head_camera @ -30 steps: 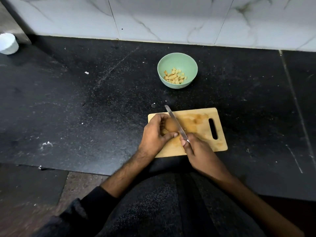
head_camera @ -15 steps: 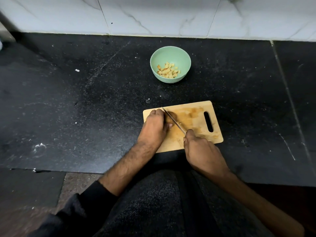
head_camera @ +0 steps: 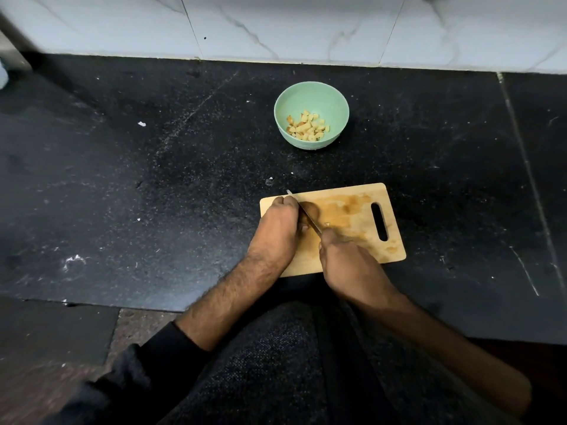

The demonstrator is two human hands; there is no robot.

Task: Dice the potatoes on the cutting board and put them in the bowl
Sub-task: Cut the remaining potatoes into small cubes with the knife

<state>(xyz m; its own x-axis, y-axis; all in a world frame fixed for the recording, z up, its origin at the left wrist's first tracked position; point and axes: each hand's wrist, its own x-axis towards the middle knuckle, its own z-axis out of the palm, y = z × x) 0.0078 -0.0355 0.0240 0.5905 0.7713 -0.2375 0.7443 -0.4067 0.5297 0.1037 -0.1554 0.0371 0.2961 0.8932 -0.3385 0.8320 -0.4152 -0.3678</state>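
Currently: potato (head_camera: 310, 210) is pinned on cutting board (head_camera: 352, 216) by closed left hand (head_camera: 277, 231) | knife (head_camera: 303, 211) is gripped by right hand (head_camera: 349, 265), blade across potato | bowl (head_camera: 311, 99) of diced pieces (head_camera: 306, 127) is set beyond the board on tabletop (head_camera: 153, 179)

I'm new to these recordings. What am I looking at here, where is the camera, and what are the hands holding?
There is no machine: a person works with bare hands, filmed by a camera worn on the head, looking down. On the black stone counter lies a pale wooden cutting board. The left hand steadies a brown potato on it. The right hand grips a thin metal knife, its blade across the potato. Farther back stands a light green bowl holding diced potato pieces.
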